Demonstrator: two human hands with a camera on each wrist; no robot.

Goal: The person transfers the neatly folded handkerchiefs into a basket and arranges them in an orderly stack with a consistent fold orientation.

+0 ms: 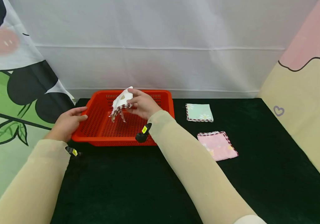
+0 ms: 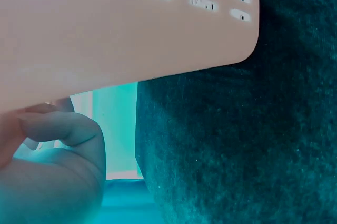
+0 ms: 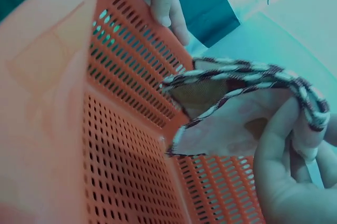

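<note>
A white handkerchief point(image 1: 122, 100) with a checked border hangs folded from my right hand point(image 1: 142, 104), pinched between thumb and fingers above the red plastic basket point(image 1: 106, 142). Its folded layers droop apart in the right wrist view. My left hand point(image 1: 68, 123) grips the basket's left rim; in the right wrist view its fingers point(image 3: 163, 2) lap over the edge, and in the left wrist view the thumb point(image 2: 68, 129) bends beneath the rim. Perforated inner walls and floor of the basket show in the right wrist view.
Right of the basket lies a folded mint-green handkerchief point(image 1: 199, 112). Nearer to me is a folded pink one point(image 1: 218, 145), partly behind my right sleeve. Both lie on a dark green cloth-covered table point(image 1: 126, 183). A white curtain point(image 1: 160, 68) hangs behind, with printed cloths at both sides.
</note>
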